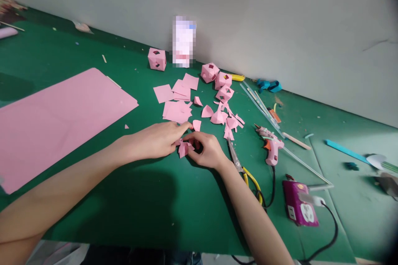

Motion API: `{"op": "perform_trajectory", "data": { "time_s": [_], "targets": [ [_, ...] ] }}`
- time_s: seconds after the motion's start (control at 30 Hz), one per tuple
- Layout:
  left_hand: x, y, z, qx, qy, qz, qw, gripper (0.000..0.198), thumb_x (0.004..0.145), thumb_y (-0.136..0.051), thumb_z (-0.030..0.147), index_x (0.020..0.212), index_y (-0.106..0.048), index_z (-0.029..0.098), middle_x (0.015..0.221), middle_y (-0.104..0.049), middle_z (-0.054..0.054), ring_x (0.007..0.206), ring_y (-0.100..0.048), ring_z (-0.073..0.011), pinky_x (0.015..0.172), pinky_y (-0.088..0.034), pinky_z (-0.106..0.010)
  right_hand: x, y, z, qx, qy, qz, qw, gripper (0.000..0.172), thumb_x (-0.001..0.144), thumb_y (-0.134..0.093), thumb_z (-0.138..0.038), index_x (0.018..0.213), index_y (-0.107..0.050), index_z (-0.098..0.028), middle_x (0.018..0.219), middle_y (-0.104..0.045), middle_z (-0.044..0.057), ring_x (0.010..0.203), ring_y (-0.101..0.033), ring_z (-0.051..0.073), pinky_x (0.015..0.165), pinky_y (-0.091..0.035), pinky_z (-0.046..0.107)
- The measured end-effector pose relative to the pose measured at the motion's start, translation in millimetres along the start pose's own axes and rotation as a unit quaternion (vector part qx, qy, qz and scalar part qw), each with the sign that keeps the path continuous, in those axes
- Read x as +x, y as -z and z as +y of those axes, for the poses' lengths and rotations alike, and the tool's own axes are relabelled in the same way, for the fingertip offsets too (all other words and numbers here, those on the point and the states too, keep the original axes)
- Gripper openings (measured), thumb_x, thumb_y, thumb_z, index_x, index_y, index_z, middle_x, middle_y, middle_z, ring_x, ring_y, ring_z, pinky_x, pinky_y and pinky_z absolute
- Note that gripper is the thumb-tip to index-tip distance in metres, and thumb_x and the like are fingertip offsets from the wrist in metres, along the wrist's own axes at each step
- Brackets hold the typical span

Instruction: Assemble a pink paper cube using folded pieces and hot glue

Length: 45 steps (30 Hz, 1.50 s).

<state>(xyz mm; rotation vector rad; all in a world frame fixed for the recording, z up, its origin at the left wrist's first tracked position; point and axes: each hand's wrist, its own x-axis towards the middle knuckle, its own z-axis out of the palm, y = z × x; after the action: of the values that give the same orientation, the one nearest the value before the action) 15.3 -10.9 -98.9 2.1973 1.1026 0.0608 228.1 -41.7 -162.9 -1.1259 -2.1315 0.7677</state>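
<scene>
Both hands meet over the middle of the green table. My left hand [163, 138] has its fingers closed on one side of a small folded pink paper piece [184, 149]. My right hand [207, 149] pinches the same piece from the other side, thumb and forefinger curled together. Just beyond the fingertips lies a small curved pink paper piece [197, 125]. A pile of pink paper squares [177, 111] rests behind my left hand. Past my right hand are curled pink pieces [219, 116] and thin pink strips [229, 130]. Part of the held piece is hidden by the fingers.
Pink paper cubes with cut openings [157, 59] stand near the wall, beside a blurred upright panel [184, 43]. Scissors [238, 161], a pink glue gun [272, 147] and a purple power box [300, 203] with cords lie right. A large pink sheet [62, 124] covers the left.
</scene>
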Motion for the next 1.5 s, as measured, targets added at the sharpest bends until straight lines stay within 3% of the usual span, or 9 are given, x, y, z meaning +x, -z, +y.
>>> {"op": "perform_trajectory", "data": {
  "time_s": [0.2,0.3,0.43,0.57,0.7,0.8,1.13,1.33,1.5],
  "targets": [
    [8.6,17.3,-12.7,0.089,-0.025,0.15,0.984,0.054,0.093,-0.046,0.018,0.147,-0.053,0.021,0.112,-0.07,-0.015,0.1,-0.066,-0.0311,0.083,-0.05,-0.04,3.4,-3.5,-0.2,0.042,-0.054,0.057,0.996,0.022,0.085,-0.064,-0.02,0.106,-0.073,-0.022,0.079,-0.071,-0.002,0.058,-0.058,0.012,0.059,-0.048,0.025],
    [22.0,21.6,-30.8,0.099,-0.046,0.198,0.974,0.047,0.1,-0.044,0.025,0.144,-0.057,0.017,0.106,-0.073,-0.016,0.109,-0.063,-0.036,0.098,-0.047,-0.05,5.9,-6.5,0.9,0.058,-0.077,0.108,0.989,0.025,0.086,-0.063,-0.023,0.11,-0.072,-0.021,0.079,-0.071,-0.001,0.055,-0.056,0.011,0.056,-0.048,0.025],
    [34.0,15.5,-43.2,0.075,-0.068,0.254,0.962,0.037,0.102,-0.045,0.026,0.134,-0.063,0.019,0.127,-0.071,-0.017,0.125,-0.058,-0.0368,0.11,-0.041,-0.055,8.4,-8.2,4.0,0.075,-0.112,0.169,0.976,0.026,0.087,-0.064,-0.026,0.112,-0.07,-0.021,0.082,-0.071,-0.001,0.054,-0.054,0.011,0.054,-0.047,0.025],
    [32.9,-1.7,-21.8,-0.069,-0.064,0.286,0.953,0.036,0.095,-0.061,0.028,0.131,-0.059,0.022,0.134,-0.069,-0.011,0.125,-0.064,-0.0278,0.107,-0.05,-0.045,9.9,-7.5,6.4,0.095,-0.132,0.227,0.96,0.023,0.089,-0.065,-0.029,0.109,-0.07,-0.021,0.086,-0.071,0.0,0.056,-0.056,0.01,0.053,-0.047,0.025],
    [34.4,-20.0,0.6,-0.268,-0.031,0.23,0.935,0.051,0.088,-0.073,0.04,0.131,-0.055,0.021,0.123,-0.074,-0.011,0.108,-0.073,-0.024,0.093,-0.059,-0.038,10.6,-7.1,8.5,0.112,-0.131,0.264,0.949,0.022,0.089,-0.066,-0.03,0.109,-0.069,-0.021,0.084,-0.07,0.0,0.056,-0.057,0.01,0.053,-0.047,0.025],
    [37.9,-25.2,3.6,-0.3,-0.016,0.228,0.926,0.043,0.09,-0.069,0.036,0.128,-0.055,0.02,0.113,-0.077,-0.01,0.098,-0.075,-0.022,0.09,-0.059,-0.038,10.4,-7.5,8.7,0.13,-0.129,0.259,0.948,0.022,0.089,-0.068,-0.031,0.108,-0.069,-0.021,0.085,-0.07,0.0,0.056,-0.057,0.01,0.053,-0.047,0.024],
    [32.7,-22.1,8.0,-0.187,0.002,0.239,0.953,0.039,0.089,-0.063,0.025,0.127,-0.058,0.022,0.1,-0.08,-0.005,0.08,-0.074,-0.0195,0.078,-0.055,-0.034,8.6,-9.2,-1.6,0.162,-0.103,0.249,0.949,0.021,0.092,-0.07,-0.033,0.11,-0.068,-0.022,0.086,-0.071,0.001,0.059,-0.06,0.011,0.053,-0.05,0.025],
    [34.5,-13.9,-3.4,-0.231,0.016,0.306,0.923,0.032,0.09,-0.065,0.022,0.122,-0.06,0.021,0.099,-0.081,-0.005,0.092,-0.078,-0.0204,0.087,-0.058,-0.033,6.4,-2.9,4.7,-0.025,-0.007,0.246,0.969,0.022,0.097,-0.06,-0.023,0.118,-0.066,-0.021,0.105,-0.072,0.008,0.096,-0.066,0.022,0.083,-0.057,0.038],
    [37.9,-20.0,-9.3,-0.27,0.018,0.365,0.891,0.031,0.084,-0.067,0.016,0.115,-0.062,0.021,0.099,-0.081,-0.004,0.094,-0.079,-0.0201,0.083,-0.062,-0.029,5.3,-4.7,11.7,-0.181,0.01,0.157,0.971,0.033,0.096,-0.066,-0.028,0.127,-0.064,-0.018,0.126,-0.07,0.013,0.117,-0.058,0.031,0.104,-0.05,0.05]
  ]
}}
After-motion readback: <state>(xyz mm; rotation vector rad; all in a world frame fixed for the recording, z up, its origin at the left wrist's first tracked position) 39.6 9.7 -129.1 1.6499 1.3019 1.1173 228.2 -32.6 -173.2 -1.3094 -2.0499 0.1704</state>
